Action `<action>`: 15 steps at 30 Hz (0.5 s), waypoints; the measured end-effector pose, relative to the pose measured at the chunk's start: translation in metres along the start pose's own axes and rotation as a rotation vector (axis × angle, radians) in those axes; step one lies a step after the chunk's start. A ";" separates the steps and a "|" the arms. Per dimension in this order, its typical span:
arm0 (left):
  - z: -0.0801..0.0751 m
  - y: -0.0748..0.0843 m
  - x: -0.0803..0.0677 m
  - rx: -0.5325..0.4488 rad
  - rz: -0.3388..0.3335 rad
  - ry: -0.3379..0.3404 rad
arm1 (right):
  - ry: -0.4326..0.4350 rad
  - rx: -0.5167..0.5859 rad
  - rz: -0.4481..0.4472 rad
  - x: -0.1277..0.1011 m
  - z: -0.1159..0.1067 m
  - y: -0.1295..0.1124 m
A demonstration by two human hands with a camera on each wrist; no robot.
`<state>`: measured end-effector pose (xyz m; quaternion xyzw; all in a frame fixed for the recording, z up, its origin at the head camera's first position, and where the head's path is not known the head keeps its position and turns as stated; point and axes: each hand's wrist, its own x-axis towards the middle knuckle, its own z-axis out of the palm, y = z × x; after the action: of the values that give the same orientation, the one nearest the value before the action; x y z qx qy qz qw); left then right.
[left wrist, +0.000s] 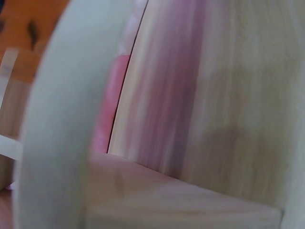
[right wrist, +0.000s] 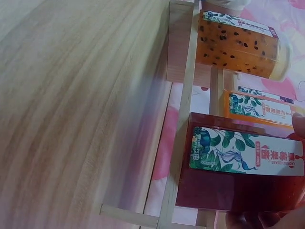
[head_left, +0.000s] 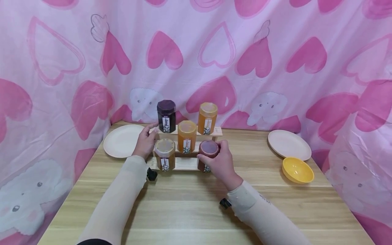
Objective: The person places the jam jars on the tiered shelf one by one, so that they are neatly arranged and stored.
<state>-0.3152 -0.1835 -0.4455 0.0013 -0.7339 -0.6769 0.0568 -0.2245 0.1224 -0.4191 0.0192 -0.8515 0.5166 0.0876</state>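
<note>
A three-step wooden rack (head_left: 183, 163) carries several jam jars. My right hand (head_left: 222, 163) grips the dark red jam jar (right wrist: 238, 191) on the lowest step at the right, thumb in front and fingers round its far side. At the rack's left end my left hand (head_left: 146, 141) holds the top step's edge between thumb and forefinger, close to the dark purple jar (head_left: 166, 117). An amber jar with black seeds (right wrist: 238, 45) stands low on the left. One orange jar (head_left: 186, 136) is on the middle step, another yellow-orange jar (head_left: 208, 119) at top right.
A white plate (head_left: 122, 141) lies left of the rack, partly behind my left arm. Far right, a second white plate (head_left: 289, 144) lies behind a yellow bowl (head_left: 297, 170). The wooden table (head_left: 180, 211) meets a pink heart-patterned curtain (head_left: 183, 78) at its back edge.
</note>
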 end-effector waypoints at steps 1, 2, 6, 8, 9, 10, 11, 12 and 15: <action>0.000 0.005 -0.003 -0.005 -0.003 -0.003 | -0.002 -0.003 0.003 0.000 0.000 0.000; 0.001 0.010 -0.006 -0.010 -0.006 -0.006 | -0.004 -0.005 0.004 0.001 0.000 0.000; 0.000 0.025 -0.016 0.010 -0.013 -0.011 | -0.011 -0.003 -0.002 0.001 -0.001 -0.002; -0.001 0.028 -0.018 0.021 -0.015 -0.011 | -0.015 0.000 -0.010 0.001 0.000 -0.002; -0.001 0.028 -0.018 0.027 -0.018 -0.010 | -0.017 0.001 -0.011 0.000 0.000 -0.002; -0.001 0.028 -0.019 0.027 -0.019 -0.010 | -0.019 -0.001 -0.008 0.000 0.000 -0.003; -0.001 0.027 -0.019 0.026 -0.019 -0.011 | -0.019 -0.003 -0.005 0.000 0.000 -0.003; -0.001 0.026 -0.018 0.022 -0.021 -0.014 | -0.018 -0.006 -0.003 -0.001 0.000 -0.003; 0.000 0.025 -0.018 0.023 -0.017 -0.012 | -0.017 -0.012 0.007 -0.001 0.000 -0.002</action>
<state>-0.2958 -0.1803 -0.4219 0.0041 -0.7418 -0.6690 0.0468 -0.2229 0.1215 -0.4174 0.0202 -0.8554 0.5115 0.0785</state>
